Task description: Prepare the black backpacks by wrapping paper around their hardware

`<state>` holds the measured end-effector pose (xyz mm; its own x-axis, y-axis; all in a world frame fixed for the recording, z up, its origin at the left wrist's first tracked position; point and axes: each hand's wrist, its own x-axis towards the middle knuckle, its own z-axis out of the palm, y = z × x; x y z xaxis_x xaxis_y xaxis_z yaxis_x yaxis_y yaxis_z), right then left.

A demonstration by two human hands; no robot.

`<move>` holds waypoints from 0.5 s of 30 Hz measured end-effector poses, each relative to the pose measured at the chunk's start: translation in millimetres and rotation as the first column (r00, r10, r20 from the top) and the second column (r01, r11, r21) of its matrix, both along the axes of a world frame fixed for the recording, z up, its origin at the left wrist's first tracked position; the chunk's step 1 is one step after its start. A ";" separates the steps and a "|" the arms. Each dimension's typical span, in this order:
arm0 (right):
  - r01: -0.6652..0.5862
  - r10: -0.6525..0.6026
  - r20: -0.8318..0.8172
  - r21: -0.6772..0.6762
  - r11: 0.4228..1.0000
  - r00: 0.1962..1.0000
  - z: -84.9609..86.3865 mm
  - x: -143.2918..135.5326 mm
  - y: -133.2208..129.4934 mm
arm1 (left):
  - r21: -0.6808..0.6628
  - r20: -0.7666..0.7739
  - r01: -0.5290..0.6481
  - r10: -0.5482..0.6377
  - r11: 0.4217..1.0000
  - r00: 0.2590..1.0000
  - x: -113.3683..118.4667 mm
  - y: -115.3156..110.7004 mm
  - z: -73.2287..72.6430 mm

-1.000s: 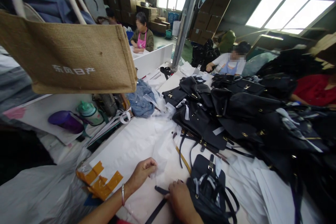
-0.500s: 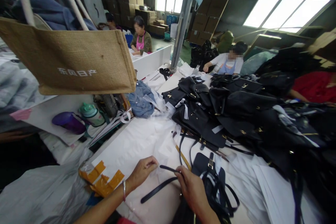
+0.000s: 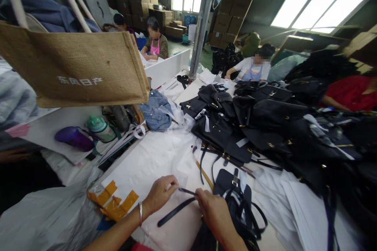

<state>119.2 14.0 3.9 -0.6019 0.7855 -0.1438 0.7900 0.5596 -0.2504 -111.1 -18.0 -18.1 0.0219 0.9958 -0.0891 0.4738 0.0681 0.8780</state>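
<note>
My right hand [image 3: 213,206] is closed on a thin black strap [image 3: 188,191], pinched between thumb and fingers. The strap's free end points left and meets the fingertips of my left hand [image 3: 161,193], which wears a silver bangle and is closed in a pinch at that tip. A second length of black strap [image 3: 176,212] runs below, from under my right hand out over the white tabletop. Beside my right hand lies a small black bag [image 3: 225,182] with a gold buckle, its straps looped and partly wrapped in white paper. More black material sits under my right wrist.
Black bags [image 3: 265,125] are heaped at the right, with white paper sheets [image 3: 306,208] in front. Orange tape [image 3: 118,204] covers the table's near left corner. A burlap bag [image 3: 79,66] hangs upper left above a purple bottle [image 3: 75,138]. Co-workers sit beyond.
My left fingertips and the strap's free end have come together, closing the small gap between them. My right hand has turned slightly and shifted left. The view has moved a little.
</note>
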 end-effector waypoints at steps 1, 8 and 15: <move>-0.016 0.016 0.010 -0.008 1.000 1.000 1.3 -0.4 0.5 | 0.025 -0.060 0.024 -0.023 0.999 0.998 2.1 0.8 1.5; -0.003 -0.038 -0.155 -0.257 0.966 0.987 -6.4 -15.0 -0.7 | 0.094 -0.215 0.252 -0.228 0.963 0.950 29.8 5.3 3.3; 0.046 -0.200 -0.283 -0.472 0.881 0.938 -25.3 7.9 -5.7 | 0.000 -0.146 0.328 -0.324 0.945 0.935 48.0 7.5 -6.2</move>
